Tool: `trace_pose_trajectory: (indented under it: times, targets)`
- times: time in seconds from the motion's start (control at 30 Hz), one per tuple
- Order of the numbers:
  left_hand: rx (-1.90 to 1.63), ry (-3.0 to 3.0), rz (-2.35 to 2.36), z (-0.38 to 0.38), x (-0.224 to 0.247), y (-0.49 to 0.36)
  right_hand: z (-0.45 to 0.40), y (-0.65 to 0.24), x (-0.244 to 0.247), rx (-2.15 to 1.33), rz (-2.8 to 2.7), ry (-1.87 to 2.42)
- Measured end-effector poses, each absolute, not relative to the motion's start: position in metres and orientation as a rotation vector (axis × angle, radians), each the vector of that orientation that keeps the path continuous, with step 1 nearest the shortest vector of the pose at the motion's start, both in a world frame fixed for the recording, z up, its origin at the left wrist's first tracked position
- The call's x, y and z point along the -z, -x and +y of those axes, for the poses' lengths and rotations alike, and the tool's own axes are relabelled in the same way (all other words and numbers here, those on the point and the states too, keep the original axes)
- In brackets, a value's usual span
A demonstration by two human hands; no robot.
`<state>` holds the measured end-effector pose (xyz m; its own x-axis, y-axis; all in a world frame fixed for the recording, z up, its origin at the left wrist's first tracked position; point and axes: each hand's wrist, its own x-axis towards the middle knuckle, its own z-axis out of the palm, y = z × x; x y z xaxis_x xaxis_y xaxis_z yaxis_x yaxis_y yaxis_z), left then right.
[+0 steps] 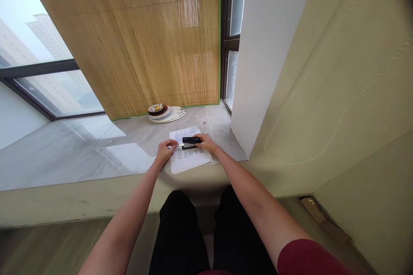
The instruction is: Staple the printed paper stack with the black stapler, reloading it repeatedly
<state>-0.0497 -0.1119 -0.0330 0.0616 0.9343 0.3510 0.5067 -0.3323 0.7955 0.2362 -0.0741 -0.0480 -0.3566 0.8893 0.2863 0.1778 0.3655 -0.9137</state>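
A black stapler (190, 140) with a red spot near its rear is in my right hand (207, 142), whose fingers wrap round its right end. Its upper and lower parts are spread apart, and a silvery metal strip (181, 145) shows between them, reaching left. At the left end of that strip, the fingertips of my left hand (166, 150) are pinched together; what they grip is too small to make out. Beneath the stapler lie printed sheets of paper (187, 164) on the grey marble-look sill, reaching its front edge.
Farther back on the sill (129, 154) stands a stack of plates (160, 114), partly over an oval platter (177, 113). Behind it a bamboo mat (145, 43) leans against the window. A white wall column (267, 51) rises at the right.
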Motion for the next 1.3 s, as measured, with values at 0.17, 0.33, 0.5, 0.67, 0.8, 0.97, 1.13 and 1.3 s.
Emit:
trace_pose_trajectory:
  times: [0.17,0.33,0.5,0.67,0.8,0.97,1.13,1.3]
  targets:
    - [-1.177,-1.847,1.355,-0.113,0.032,0.046,-0.074,-0.238,0.05,-1.026,-1.773,0.953]
    - [-1.169,-1.9,1.34,-0.113,0.03,0.042,-0.077,-0.235,0.045,-0.999,-1.88,0.888]
    - [-1.154,-1.961,1.412,-0.11,0.033,0.042,-0.078,-0.233,0.041,-1.002,-1.978,0.814]
    - [-1.112,-2.014,1.533,-0.11,0.037,0.039,-0.079,-0.231,0.044,-0.977,-2.0,0.821]
    - [-1.086,-2.091,1.633,-0.111,0.032,0.036,-0.084,-0.231,0.043,-0.902,-1.974,0.905]
    - [-1.063,-2.113,1.924,-0.124,0.021,0.08,-0.083,-0.259,0.039,-0.832,-1.97,1.016]
    - [-0.867,-1.901,2.335,-0.156,0.024,0.151,-0.058,-0.292,0.033,-0.646,-1.842,1.307]
    - [-0.386,-1.831,2.545,-0.167,0.031,0.16,-0.022,-0.285,0.027,-0.454,-1.922,1.551]
